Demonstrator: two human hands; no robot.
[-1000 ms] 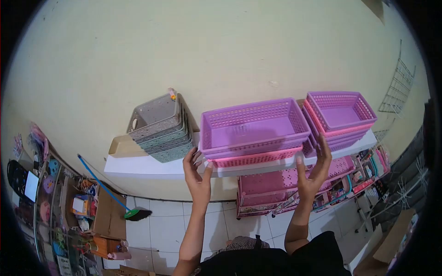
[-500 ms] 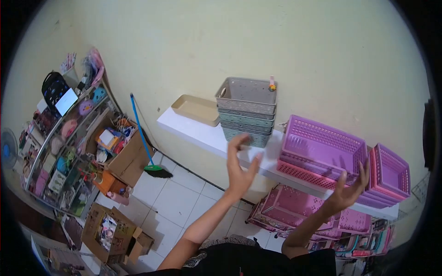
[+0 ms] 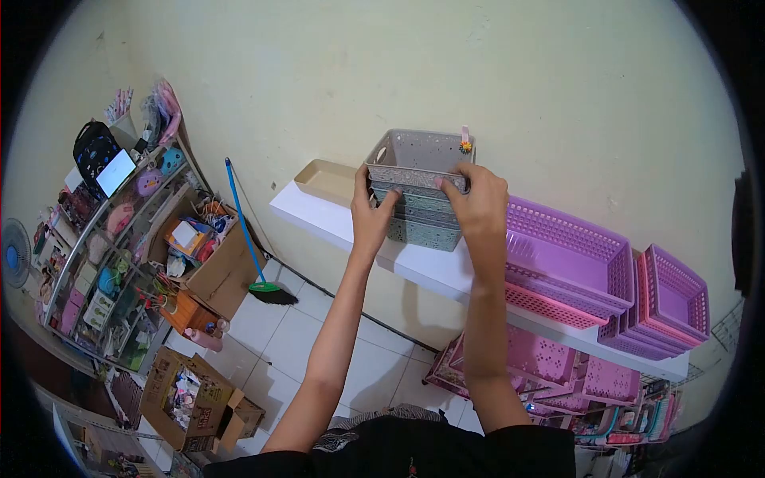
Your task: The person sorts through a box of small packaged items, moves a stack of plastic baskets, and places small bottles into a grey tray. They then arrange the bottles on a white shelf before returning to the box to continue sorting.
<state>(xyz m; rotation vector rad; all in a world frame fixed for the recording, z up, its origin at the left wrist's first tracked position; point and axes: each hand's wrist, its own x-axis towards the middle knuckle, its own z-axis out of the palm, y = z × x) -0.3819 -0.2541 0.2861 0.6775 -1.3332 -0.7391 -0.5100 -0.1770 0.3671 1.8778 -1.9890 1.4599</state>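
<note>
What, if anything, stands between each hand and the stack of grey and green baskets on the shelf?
Nothing visible stands in the way. The left hand already grips the left side of the basket stack, and the right hand grips its upper right, with both thumbs at the front.

Black top [image 3: 406, 448] (with short sleeves [image 3: 535, 450])

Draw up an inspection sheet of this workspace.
Surface: white wall shelf, holding trays and baskets.
Handled things: basket stack, grey basket on top, flower clip on its rim.
Clutter: open cartons and a broom left of the shelf.
Hands: left hand and right hand grip the stack from either side.
Cables: nothing seen for certain.
Surroundings: purple basket to the right, pink cart below, tiled floor.
</note>
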